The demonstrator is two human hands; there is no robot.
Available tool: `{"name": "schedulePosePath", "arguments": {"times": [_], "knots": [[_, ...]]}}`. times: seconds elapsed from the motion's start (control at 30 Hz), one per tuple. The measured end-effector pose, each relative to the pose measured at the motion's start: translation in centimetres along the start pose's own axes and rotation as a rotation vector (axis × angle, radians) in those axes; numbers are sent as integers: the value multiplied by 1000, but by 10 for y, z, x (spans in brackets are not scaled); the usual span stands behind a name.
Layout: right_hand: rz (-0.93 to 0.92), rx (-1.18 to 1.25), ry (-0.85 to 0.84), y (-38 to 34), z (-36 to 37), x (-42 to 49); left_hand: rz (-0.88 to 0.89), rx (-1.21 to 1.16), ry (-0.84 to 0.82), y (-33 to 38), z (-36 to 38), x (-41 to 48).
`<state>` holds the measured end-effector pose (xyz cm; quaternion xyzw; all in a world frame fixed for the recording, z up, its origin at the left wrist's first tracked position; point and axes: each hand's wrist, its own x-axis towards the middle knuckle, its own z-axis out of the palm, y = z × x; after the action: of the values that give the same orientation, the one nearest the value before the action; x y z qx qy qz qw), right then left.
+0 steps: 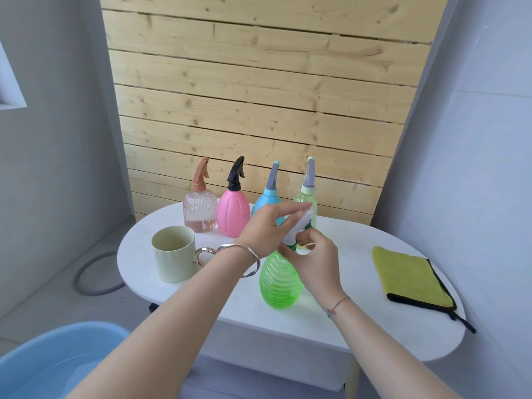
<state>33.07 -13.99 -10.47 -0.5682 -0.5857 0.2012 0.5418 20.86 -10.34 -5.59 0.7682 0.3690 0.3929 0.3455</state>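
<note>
Left grip [266, 227] is pinching the spray head [298, 227]; right grip [315, 254] is clasping the green bottle [280, 280] at its stiff neck (light, thin-walled, likely slippery).

Spray bottles, five: green bottle [280, 280] under my left hand [266, 228] and right hand [313, 260]; four in a row beyond them: clear pink bottle [200, 210], pink bottle [233, 211], blue bottle [266, 201], pale green bottle [306, 197].
Mug [172, 257], one, left of my left hand.
Yellow cloth [408, 277], one, right of my right hand.
Blue basin [57, 361], one, below my left forearm.
Bracelets, two: bangle [244, 257] on my left wrist, cord bracelet [338, 305] on my right.
</note>
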Motion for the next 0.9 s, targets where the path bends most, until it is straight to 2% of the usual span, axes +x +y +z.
{"name": "schedulePosePath", "arguments": {"times": [0.1, 0.27, 0.37, 0.5, 0.57, 0.73, 0.8, 0.9], "knots": [[8, 81, -78, 3, -4, 2, 18, -48, 29, -5, 1, 0], [79, 234, -311, 12, -13, -2, 19, -129, 33, -5, 2, 1], [190, 345, -184, 14, -4, -6, -21, -243, 57, -5, 5, 0], [234, 400, -29, 10, 10, -9, -60, -305, 58, -7, 5, -2], [243, 400, -60, 9, 10, -6, -73, -340, 65, -7, 5, -4], [213, 478, -321, 14, -7, -3, -95, -376, 48, -6, 3, -4], [216, 472, -293, 18, -5, -5, -101, -375, 50, -6, 3, -4], [269, 513, -158, 19, 4, -5, -127, -369, 58, -9, 3, -6]]}}
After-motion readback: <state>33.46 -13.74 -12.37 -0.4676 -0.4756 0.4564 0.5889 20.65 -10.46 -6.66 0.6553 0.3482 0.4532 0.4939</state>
